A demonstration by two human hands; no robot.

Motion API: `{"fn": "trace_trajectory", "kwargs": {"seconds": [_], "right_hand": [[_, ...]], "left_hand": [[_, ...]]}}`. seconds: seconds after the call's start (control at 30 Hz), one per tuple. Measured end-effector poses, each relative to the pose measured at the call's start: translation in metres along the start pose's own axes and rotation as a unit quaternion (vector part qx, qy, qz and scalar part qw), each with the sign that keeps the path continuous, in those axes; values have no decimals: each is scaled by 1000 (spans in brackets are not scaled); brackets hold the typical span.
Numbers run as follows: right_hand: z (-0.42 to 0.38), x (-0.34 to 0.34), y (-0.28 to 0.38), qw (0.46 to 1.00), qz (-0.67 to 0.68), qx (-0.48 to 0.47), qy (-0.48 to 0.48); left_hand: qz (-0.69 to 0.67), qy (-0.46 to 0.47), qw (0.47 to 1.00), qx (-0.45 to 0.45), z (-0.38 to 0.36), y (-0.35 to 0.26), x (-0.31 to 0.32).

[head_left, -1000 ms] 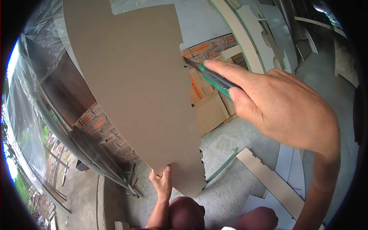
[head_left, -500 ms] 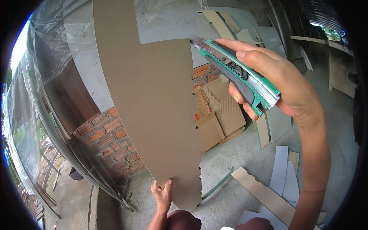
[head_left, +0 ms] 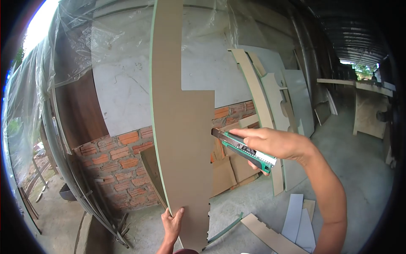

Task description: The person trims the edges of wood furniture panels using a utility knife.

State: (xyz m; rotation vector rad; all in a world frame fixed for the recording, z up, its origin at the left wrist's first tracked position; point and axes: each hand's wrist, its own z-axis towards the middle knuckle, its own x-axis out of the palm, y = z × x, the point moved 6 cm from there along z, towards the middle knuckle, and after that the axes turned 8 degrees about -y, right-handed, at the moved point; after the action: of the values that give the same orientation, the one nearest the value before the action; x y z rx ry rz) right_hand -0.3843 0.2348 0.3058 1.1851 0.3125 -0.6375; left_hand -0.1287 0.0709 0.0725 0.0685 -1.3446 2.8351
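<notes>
A tall brown board (head_left: 182, 139) stands upright before me, with a step cut out of its upper right side and small notches low on its right edge. My left hand (head_left: 171, 224) grips the board's lower left edge, thumb on the brown face. In my right hand (head_left: 275, 146) is a green and black utility knife (head_left: 245, 150), held with the fingers stretched along its back. The knife's blade end lies right at the board's right edge, below the step. The board's top runs out of view.
Cut panels (head_left: 264, 97) lean against the back wall, beside cardboard (head_left: 226, 175). Offcuts (head_left: 270, 233) and a thin green strip (head_left: 226, 228) lie on the concrete floor. Clear plastic sheeting (head_left: 38, 114) and long bent pipes (head_left: 69, 169) stand at left; a wooden table (head_left: 368, 110) is far right.
My right hand has brought the knife down along the board's right edge, from the step's corner to about mid-height. The board appears more upright and turned, and the view has tilted up.
</notes>
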Motion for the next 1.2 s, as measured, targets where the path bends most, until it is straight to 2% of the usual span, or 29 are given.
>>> {"fn": "trace_trajectory", "kwargs": {"seconds": [0.03,0.07,0.13,0.2,0.27,0.33,0.43,0.47,0.53,0.63,0.73,0.8,0.83,0.9,1.07,1.13,1.2], "right_hand": [[4,2,-3,998,-62,19,19],[11,-11,2,994,-104,2,-22],[25,-51,26,987,-65,-47,-142],[41,-95,56,968,42,-153,-195],[51,-129,91,958,53,-146,-241],[67,-163,111,935,33,-131,-329],[91,-216,135,918,55,-100,-380],[95,-229,142,903,87,-107,-407],[96,-241,170,885,46,-128,-446],[102,-247,215,877,32,-144,-457],[108,-246,258,881,8,-158,-446],[114,-271,279,883,-15,-151,-444],[111,-273,289,883,-23,-149,-445],[111,-268,292,910,-12,-48,-412],[91,-238,298,908,-63,-86,-405],[90,-221,296,915,-110,-121,-368],[97,-213,287,919,-112,-115,-361]], "left_hand": [[-9,1,1000,2,4,2,2],[-13,8,1000,-4,8,7,5],[-25,21,999,-14,13,9,8],[-24,27,999,-32,18,11,15],[-35,41,998,-29,20,6,19],[-27,46,998,-31,20,11,21],[-50,54,997,-33,21,13,19],[-53,57,996,-45,21,14,18],[-59,73,994,-57,19,9,15],[-57,66,995,-39,17,6,10],[-57,103,991,-66,12,-6,3],[25,133,985,-106,13,-17,-2],[18,137,984,-108,15,-23,-5],[84,177,970,-145,15,-23,-5],[52,149,983,-93,15,-18,-9],[59,143,985,-83,15,-10,-11],[25,130,989,-68,15,-3,-11]]}}
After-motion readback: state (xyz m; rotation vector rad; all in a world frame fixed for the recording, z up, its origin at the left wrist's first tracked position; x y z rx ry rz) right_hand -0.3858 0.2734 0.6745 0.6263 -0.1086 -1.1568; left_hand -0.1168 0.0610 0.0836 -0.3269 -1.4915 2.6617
